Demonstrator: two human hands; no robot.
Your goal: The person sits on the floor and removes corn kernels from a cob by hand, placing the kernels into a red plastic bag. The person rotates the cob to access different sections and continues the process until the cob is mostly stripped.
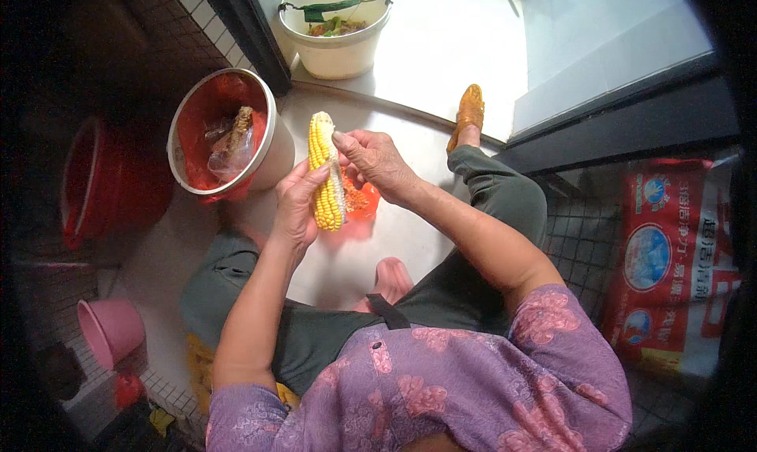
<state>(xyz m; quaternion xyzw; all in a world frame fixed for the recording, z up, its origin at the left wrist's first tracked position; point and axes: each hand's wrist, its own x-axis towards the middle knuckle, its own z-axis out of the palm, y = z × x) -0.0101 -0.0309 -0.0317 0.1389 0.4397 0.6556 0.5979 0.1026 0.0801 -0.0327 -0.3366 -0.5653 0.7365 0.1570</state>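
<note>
Upright in front of me is a partly shelled ear of yellow corn [326, 183], its right side bare of kernels in a pale strip. My left hand [297, 201] grips its lower left part, thumb across the kernels. At the bare strip near the top, my right hand [378, 163] touches the ear with its thumb; its other fingers curl below, and whether they hold kernels is hidden. Under the hands a red plastic bag or container [362, 202] with orange-looking kernels rests on the floor, partly covered by the hands and the corn.
On the left stands a white bucket [278, 150] lined with a red bag, holding a corn cob and clear plastic. Another white bucket [340, 56] with scraps is by the doorway. Red and pink tubs [115, 332] sit far left. A red printed sack [656, 263] lies right.
</note>
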